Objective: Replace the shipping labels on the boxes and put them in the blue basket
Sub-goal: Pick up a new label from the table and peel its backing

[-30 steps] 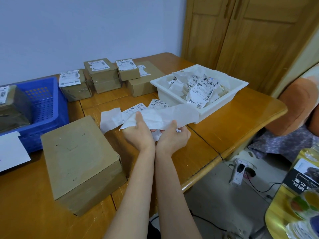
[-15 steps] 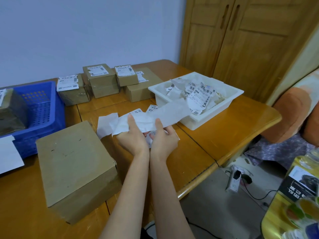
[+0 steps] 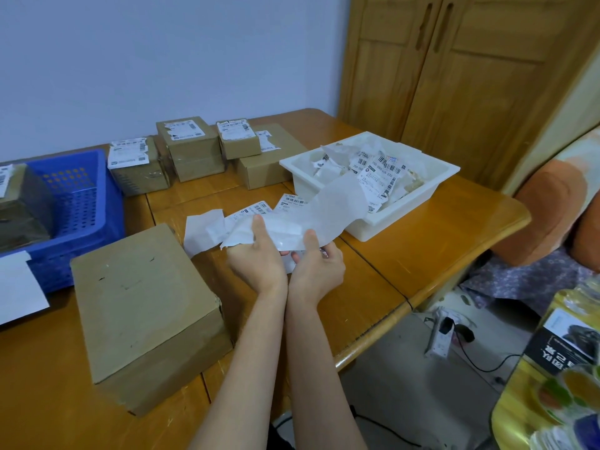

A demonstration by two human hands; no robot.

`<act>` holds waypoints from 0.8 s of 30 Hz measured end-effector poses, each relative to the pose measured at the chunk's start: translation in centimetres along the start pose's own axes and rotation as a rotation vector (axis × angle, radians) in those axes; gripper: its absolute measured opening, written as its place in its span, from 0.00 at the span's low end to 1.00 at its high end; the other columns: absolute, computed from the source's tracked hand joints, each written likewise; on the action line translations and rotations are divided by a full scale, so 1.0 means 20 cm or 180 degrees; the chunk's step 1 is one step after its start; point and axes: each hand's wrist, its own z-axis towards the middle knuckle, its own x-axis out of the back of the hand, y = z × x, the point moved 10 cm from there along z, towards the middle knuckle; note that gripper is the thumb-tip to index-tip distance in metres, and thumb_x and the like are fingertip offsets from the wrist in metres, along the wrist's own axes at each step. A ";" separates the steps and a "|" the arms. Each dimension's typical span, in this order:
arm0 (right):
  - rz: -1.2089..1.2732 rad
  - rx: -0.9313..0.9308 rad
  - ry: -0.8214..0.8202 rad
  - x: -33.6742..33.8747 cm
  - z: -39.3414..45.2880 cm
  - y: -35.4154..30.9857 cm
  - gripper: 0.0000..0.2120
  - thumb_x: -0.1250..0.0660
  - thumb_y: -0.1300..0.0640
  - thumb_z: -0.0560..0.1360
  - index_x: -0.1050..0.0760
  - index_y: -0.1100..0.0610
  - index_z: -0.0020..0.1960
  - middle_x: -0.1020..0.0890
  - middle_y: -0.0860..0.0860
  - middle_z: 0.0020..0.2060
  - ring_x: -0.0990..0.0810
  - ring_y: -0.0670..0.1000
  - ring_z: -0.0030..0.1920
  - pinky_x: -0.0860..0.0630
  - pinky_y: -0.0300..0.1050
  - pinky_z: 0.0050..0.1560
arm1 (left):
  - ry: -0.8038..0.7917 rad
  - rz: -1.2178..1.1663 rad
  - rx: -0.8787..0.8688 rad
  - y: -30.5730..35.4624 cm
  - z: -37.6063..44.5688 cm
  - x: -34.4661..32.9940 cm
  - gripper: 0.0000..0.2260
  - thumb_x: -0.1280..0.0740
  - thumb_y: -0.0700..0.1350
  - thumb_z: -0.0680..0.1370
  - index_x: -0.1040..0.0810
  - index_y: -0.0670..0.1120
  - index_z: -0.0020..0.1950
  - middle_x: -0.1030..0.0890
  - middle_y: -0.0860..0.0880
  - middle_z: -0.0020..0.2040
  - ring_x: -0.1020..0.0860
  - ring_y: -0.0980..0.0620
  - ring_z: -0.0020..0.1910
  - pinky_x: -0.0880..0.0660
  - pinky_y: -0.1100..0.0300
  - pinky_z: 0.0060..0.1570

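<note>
Your left hand [image 3: 256, 264] and right hand [image 3: 316, 267] both pinch the limp backing strip [image 3: 328, 216] at centre frame, fingers curled on it. It trails over the white tray [image 3: 383, 222], so a sharp pull could tear it or curl the adhesive label onto itself.

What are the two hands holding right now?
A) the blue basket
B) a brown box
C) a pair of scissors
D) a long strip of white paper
D: both the left hand and the right hand pinch a long strip of white paper that trails up to the white tray, while the big brown box sits untouched beside them on the table.
</note>
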 end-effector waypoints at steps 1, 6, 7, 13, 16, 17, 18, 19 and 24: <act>0.0094 0.0058 0.0097 0.01 -0.02 -0.02 0.11 0.29 0.59 0.75 0.22 0.46 0.37 0.20 0.49 0.47 0.20 0.48 0.44 0.22 0.39 0.35 | -0.0040 -0.0027 -0.0015 -0.01 0.00 -0.01 0.11 0.31 0.47 0.78 0.19 0.39 0.54 0.16 0.46 0.50 0.17 0.52 0.46 0.24 0.71 0.33; 0.0238 -0.0018 0.0236 0.03 -0.03 -0.03 0.12 0.29 0.60 0.74 0.22 0.46 0.36 0.19 0.49 0.47 0.20 0.47 0.44 0.22 0.38 0.34 | -0.0253 -0.0113 -0.0014 -0.04 0.01 -0.05 0.15 0.31 0.49 0.78 0.20 0.39 0.57 0.16 0.46 0.52 0.17 0.52 0.47 0.25 0.73 0.30; 0.0266 -0.0039 0.0259 0.03 -0.03 -0.02 0.12 0.29 0.60 0.74 0.22 0.47 0.35 0.19 0.50 0.47 0.19 0.48 0.44 0.21 0.40 0.35 | -0.0253 -0.0111 -0.0029 -0.04 0.01 -0.05 0.15 0.31 0.49 0.78 0.20 0.39 0.57 0.16 0.46 0.52 0.17 0.52 0.47 0.26 0.74 0.29; 0.0229 -0.0190 0.0337 0.04 -0.02 0.04 0.14 0.30 0.59 0.74 0.24 0.52 0.30 0.18 0.57 0.47 0.18 0.50 0.43 0.21 0.41 0.34 | -0.0209 0.0056 -0.0098 -0.02 0.00 -0.05 0.14 0.31 0.49 0.78 0.20 0.39 0.57 0.16 0.46 0.52 0.16 0.52 0.48 0.24 0.72 0.31; 0.0475 -0.0297 0.0652 0.10 0.01 0.04 0.14 0.33 0.60 0.77 0.29 0.58 0.33 0.20 0.62 0.49 0.18 0.48 0.39 0.22 0.39 0.31 | -0.0040 -0.0159 0.0115 -0.03 0.00 -0.02 0.11 0.31 0.48 0.78 0.22 0.41 0.52 0.17 0.48 0.48 0.16 0.48 0.45 0.25 0.70 0.27; 0.0571 -0.0296 0.0710 0.11 0.02 0.02 0.13 0.34 0.59 0.78 0.29 0.57 0.35 0.21 0.61 0.51 0.17 0.47 0.39 0.21 0.39 0.30 | 0.0015 -0.0220 0.0167 -0.03 0.00 -0.01 0.09 0.31 0.48 0.78 0.22 0.43 0.51 0.18 0.49 0.47 0.16 0.47 0.45 0.25 0.70 0.26; 0.0575 -0.0267 0.0666 0.10 0.04 0.00 0.12 0.34 0.59 0.78 0.29 0.57 0.36 0.21 0.60 0.51 0.16 0.47 0.40 0.21 0.39 0.31 | 0.0014 -0.0218 0.0189 -0.02 0.00 -0.01 0.08 0.31 0.49 0.78 0.23 0.45 0.52 0.18 0.49 0.48 0.17 0.49 0.44 0.25 0.70 0.26; 0.0495 -0.0247 0.0538 0.07 0.05 -0.03 0.12 0.34 0.58 0.78 0.29 0.57 0.37 0.20 0.60 0.51 0.16 0.47 0.40 0.20 0.41 0.31 | -0.0035 -0.0204 0.0192 -0.02 -0.01 -0.01 0.07 0.32 0.49 0.79 0.24 0.46 0.52 0.18 0.49 0.49 0.17 0.51 0.43 0.26 0.70 0.26; 0.0083 -0.0404 -0.0043 -0.05 0.01 -0.03 0.04 0.32 0.62 0.76 0.25 0.55 0.48 0.18 0.53 0.48 0.17 0.52 0.47 0.17 0.49 0.41 | -0.0180 -0.0236 0.0361 -0.06 -0.01 -0.06 0.10 0.31 0.53 0.78 0.22 0.48 0.53 0.16 0.49 0.52 0.17 0.52 0.49 0.19 0.59 0.43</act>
